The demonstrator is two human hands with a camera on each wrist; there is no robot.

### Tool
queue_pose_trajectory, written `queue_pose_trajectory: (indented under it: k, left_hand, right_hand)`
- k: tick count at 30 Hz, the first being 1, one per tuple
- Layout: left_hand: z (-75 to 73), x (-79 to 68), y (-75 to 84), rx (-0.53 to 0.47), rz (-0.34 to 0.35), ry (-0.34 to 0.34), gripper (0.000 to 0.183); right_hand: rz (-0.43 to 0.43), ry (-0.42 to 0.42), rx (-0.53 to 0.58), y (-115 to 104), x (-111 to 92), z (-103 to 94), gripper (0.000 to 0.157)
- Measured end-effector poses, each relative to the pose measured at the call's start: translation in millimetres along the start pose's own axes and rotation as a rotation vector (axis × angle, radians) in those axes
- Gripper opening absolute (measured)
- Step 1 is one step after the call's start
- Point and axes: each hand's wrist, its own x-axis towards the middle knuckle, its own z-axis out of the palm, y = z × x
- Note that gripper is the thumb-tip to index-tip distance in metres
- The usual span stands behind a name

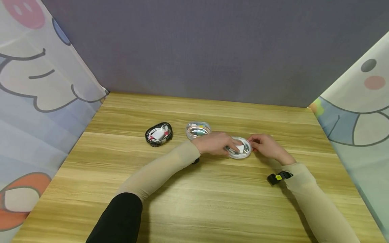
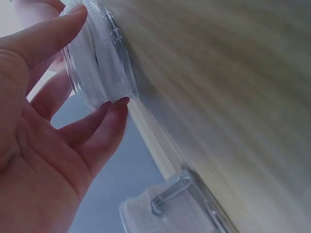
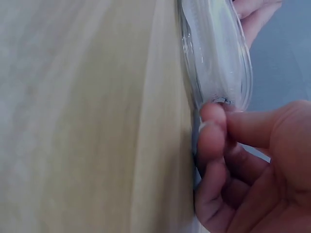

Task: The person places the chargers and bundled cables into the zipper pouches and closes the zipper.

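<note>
A clear oval zip case (image 1: 242, 156) with a white rim sits on the table, a white block and cable showing through its top. My left hand (image 1: 214, 143) grips it from the left; in the left wrist view, thumb and fingers span the white side band of the case (image 2: 99, 63). At its right end, my right hand (image 1: 268, 146) pinches the edge with thumb and index finger. The right wrist view shows those fingertips against the end of the case (image 3: 214, 53); whatever small part lies between them is hidden.
Just behind my left hand stands a second clear case (image 1: 198, 125) with coiled cable inside. Farther left is a black-rimmed case (image 1: 158, 134) holding a white charger and cable. A grey panel (image 1: 194, 50) rises behind the wooden table (image 1: 194, 202).
</note>
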Motion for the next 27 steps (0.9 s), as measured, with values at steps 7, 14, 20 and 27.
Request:
queue_pose_trajectory:
  k: [7, 14, 20, 27]
  left_hand:
    - [1.0, 6.1, 0.5, -0.041, -0.011, -0.037, 0.053]
    - [2.3, 9.7, -1.9, -0.007, 0.001, -0.040, 0.050]
    - [3.9, 10.0, -4.6, -0.001, -0.017, -0.025, 0.051]
    - [2.4, 10.1, -3.3, 0.002, -0.025, -0.024, 0.050]
  right_hand:
    - [0.070, -0.073, 0.132, -1.4, -0.8, -1.4, 0.015]
    - [0.113, -0.146, 0.234, -0.4, -1.3, -2.8, 0.014]
    - [0.146, -0.177, 0.336, 2.6, -2.1, -0.3, 0.014]
    - [0.166, -0.190, 0.374, 2.0, -8.7, -2.3, 0.015]
